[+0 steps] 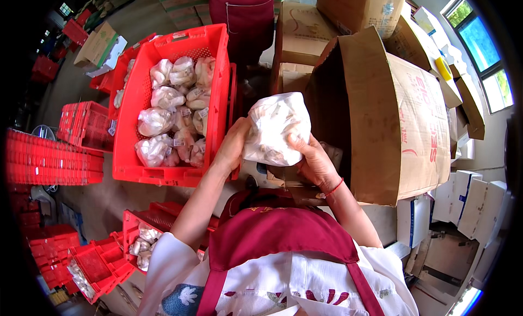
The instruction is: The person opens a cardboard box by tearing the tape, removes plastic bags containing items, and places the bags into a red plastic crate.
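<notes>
Between my two hands is a clear plastic bag of pale contents [278, 130], raised in front of my apron. My left hand [236, 142] presses its left side. My right hand [316, 159] grips its lower right, thumb on the front face. To the left stands a red plastic crate [122, 152] with several similar bags [167, 97] in it, some with small printed labels. Close to my right hand, an open cardboard box [369, 112] faces the bag. Its inside is dark, and a little clear plastic shows near its lower edge.
A person in a maroon apron [243, 26] stands at the far side. Stacked red crates [53, 161] fill the left, and more filled crates [102, 267] sit at lower left. Cardboard cartons [304, 34] are piled beyond the open box; white foam boxes [470, 205] stand at right.
</notes>
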`<state>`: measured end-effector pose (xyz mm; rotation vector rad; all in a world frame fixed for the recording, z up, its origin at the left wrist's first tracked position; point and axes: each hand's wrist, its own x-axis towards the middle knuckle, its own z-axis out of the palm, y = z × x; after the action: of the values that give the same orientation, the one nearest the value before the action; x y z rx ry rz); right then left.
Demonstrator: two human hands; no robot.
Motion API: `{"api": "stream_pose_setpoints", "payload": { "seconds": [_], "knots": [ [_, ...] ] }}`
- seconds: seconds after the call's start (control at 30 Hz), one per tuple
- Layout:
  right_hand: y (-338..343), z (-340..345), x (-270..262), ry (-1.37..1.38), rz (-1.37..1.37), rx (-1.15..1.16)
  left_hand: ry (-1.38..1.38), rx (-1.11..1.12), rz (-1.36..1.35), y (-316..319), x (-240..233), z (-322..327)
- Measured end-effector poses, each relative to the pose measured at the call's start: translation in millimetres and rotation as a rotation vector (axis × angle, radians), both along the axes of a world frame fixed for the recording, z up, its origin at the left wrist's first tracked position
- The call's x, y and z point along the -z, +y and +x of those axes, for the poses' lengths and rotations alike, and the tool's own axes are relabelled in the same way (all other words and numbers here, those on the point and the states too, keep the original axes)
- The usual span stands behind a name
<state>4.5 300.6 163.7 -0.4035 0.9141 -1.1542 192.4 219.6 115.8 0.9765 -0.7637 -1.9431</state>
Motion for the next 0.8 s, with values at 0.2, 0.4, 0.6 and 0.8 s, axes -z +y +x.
{"api": "stream_pose_setpoints", "payload": {
  "seconds": [0.2, 0.4, 0.6, 0.8],
  "knots": [
    [-0.8, -7.7, 15.2, -0.229, 0.078, 0.009, -0.293, 0.082, -0.137, -1.4, -16.7, 6.7],
    [3.3, -12.3, 29.9, -0.391, 0.097, -0.006, -0.435, 0.069, -0.329, 2.2, -31.5, 9.1],
    [7.1, -18.5, 42.4, -0.490, 0.052, -0.036, -0.544, 0.015, -0.427, 13.2, -52.4, 9.1],
    [14.5, -23.1, 54.1, -0.480, 0.054, -0.055, -0.500, 0.041, -0.422, 25.6, -78.8, 13.0]
  ]
}}
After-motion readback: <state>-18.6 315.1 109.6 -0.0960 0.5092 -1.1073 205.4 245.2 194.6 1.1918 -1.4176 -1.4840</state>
